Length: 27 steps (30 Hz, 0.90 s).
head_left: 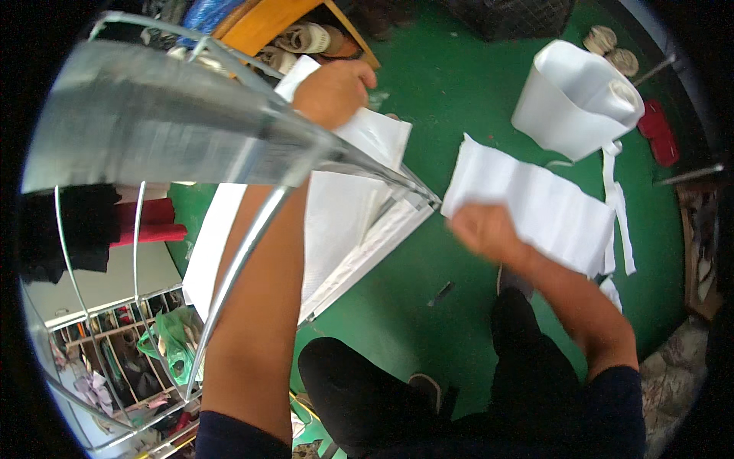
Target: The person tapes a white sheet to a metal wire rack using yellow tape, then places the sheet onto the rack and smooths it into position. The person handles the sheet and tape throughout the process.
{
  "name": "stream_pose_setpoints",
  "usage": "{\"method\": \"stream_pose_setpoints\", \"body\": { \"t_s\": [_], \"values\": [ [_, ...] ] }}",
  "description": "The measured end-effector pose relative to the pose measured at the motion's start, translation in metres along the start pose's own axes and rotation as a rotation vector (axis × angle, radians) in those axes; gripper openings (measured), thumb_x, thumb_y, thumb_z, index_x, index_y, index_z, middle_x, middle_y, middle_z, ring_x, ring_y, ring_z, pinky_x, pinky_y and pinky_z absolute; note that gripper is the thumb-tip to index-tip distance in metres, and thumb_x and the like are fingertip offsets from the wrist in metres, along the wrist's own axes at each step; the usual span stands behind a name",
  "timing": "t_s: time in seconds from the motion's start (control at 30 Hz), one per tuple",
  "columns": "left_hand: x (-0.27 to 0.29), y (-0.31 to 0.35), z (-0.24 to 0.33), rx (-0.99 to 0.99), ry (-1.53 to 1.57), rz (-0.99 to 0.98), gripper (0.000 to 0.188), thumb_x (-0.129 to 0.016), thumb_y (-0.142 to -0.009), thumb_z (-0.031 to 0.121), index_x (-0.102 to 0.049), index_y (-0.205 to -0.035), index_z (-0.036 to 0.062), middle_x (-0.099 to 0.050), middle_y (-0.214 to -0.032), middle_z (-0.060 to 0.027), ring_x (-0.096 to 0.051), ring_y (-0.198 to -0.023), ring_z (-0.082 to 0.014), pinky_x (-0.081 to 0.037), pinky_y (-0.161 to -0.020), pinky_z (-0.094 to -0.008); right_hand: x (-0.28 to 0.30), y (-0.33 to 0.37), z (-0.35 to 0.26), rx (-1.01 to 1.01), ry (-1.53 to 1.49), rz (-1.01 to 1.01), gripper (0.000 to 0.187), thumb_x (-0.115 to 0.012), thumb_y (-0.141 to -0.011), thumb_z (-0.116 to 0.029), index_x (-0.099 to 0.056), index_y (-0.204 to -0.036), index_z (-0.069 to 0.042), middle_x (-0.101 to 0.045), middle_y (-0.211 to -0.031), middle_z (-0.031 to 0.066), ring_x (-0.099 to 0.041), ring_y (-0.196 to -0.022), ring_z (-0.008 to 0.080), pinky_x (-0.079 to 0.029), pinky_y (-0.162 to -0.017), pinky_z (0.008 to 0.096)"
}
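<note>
My left arm reaches past a metal-framed stand with a grey, translucent band (168, 115). At its end my left hand (332, 93) looks curled over white sheeting (386, 138); its fingertips are hidden. Below that lies a white panel (340, 206) with a pale, straight edge strip, crossed by my forearm. My right hand (489, 232) is a loose fist, blurred by motion. It overlaps the near left corner of a rippled white sheet (531, 199), which looks sharp and still. Whatever the fist may hold does not show.
A rolled white sheet (550, 111) stands on the green floor (428, 53) at far right, with narrow white strips (618, 206) beside it. Shoes (302, 38) fill a wooden rack at the back. A wire rack (138, 252) and a green bag (180, 340) are at left.
</note>
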State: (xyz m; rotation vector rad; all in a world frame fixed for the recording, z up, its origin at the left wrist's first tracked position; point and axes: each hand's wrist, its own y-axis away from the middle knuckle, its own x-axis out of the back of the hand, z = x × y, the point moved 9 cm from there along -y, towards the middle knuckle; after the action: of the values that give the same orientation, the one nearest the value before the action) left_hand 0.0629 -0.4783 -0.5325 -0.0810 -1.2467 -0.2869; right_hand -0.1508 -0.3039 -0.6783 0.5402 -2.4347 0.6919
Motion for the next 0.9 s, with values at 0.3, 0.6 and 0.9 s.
{"method": "stream_pose_setpoints", "body": {
  "t_s": [0.3, 0.6, 0.9],
  "values": [
    [0.010, 0.007, 0.003, 0.058, -0.051, -0.002, 0.019, -0.067, -0.085, 0.007, -0.071, -0.104, 0.0058, -0.071, -0.083, -0.0089, -0.069, -0.079, -0.0260, -0.053, -0.073, -0.0386, -0.156, 0.160, -0.015, 0.396, 0.332, -0.747, 0.018, -0.065, -0.089, -0.024, -0.065, -0.099, -0.009, -0.060, -0.097, 0.0104, -0.067, -0.086, 0.0275, -0.056, -0.067, 0.0396],
    [0.005, 0.001, 0.017, 0.048, -0.067, 0.018, 0.017, -0.069, -0.087, 0.010, -0.071, -0.104, 0.0090, -0.075, -0.090, -0.0080, -0.072, -0.086, -0.0280, -0.055, -0.077, -0.0399, -0.173, 0.166, 0.010, 0.217, 0.350, -0.761, 0.014, -0.063, -0.086, -0.016, -0.067, -0.095, -0.006, -0.065, -0.093, 0.0124, -0.069, -0.083, 0.0276, -0.058, -0.067, 0.0418],
    [0.005, 0.002, 0.019, 0.004, -0.147, 0.060, 0.014, -0.064, -0.089, 0.012, -0.072, -0.101, 0.0127, -0.075, -0.093, -0.0093, -0.071, -0.090, -0.0316, -0.054, -0.077, -0.0438, -0.166, 0.164, 0.004, 0.212, 0.286, -0.767, 0.010, -0.062, -0.086, -0.014, -0.067, -0.090, -0.006, -0.066, -0.092, 0.0137, -0.067, -0.090, 0.0306, -0.057, -0.071, 0.0435]
  ]
}}
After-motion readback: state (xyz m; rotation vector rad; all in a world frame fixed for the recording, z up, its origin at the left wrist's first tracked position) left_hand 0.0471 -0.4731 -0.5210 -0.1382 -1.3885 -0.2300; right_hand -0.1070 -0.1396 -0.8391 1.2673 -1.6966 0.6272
